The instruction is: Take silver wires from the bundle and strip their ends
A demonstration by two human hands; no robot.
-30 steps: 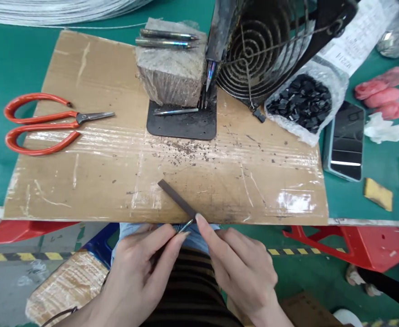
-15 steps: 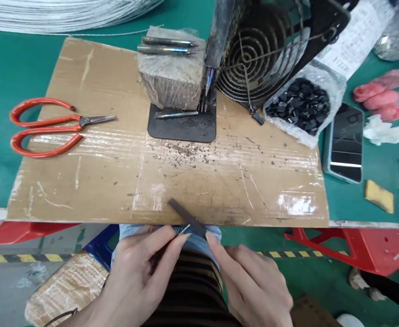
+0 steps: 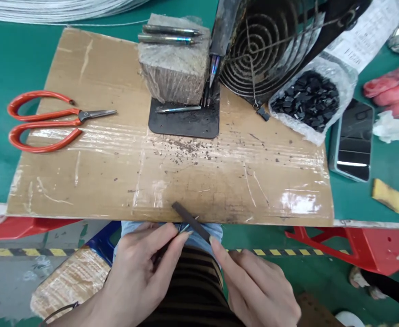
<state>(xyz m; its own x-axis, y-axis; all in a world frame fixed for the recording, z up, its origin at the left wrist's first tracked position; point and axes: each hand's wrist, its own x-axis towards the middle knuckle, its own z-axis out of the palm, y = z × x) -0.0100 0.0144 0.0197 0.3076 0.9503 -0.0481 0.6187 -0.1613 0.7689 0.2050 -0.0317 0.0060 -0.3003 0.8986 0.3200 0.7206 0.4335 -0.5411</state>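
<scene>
A green table [image 3: 2,68] carries a taped, scratched cardboard sheet [image 3: 100,181] that covers most of its near edge and is speckled with dark filings around its middle. Just off that near edge, over a striped garment [image 3: 189,290], the left hand [image 3: 141,272] pinches a thin metal tip [image 3: 185,227] between thumb and fingers. The right hand [image 3: 257,290] grips a dark flat file [image 3: 190,221], forefinger laid along it. The file crosses the tip, and its far end reaches over the sheet's near edge.

Red-handled scissors [image 3: 49,120] lie at the sheet's left edge, blades closed. At the far edge stands a grey block [image 3: 175,68] with two more pointed tips [image 3: 168,35] on top. Against its near side lies a black plate [image 3: 185,125] bearing another tip. Right of the block sits a round wire cage [image 3: 263,45], and beside that a clear bag of small black parts [image 3: 304,102] lies at the sheet's far right corner.

Beyond the sheet's right edge, a phone [image 3: 354,141] lies face up on the table, with a yellow sponge [image 3: 386,195] nearer the near edge. Pale wire coils [image 3: 59,9] lie along the table's far left edge.

Below the table edge show a red frame [image 3: 356,247], a grey floor with yellow-and-black tape [image 3: 5,252], and a wrapped parcel [image 3: 66,286].
</scene>
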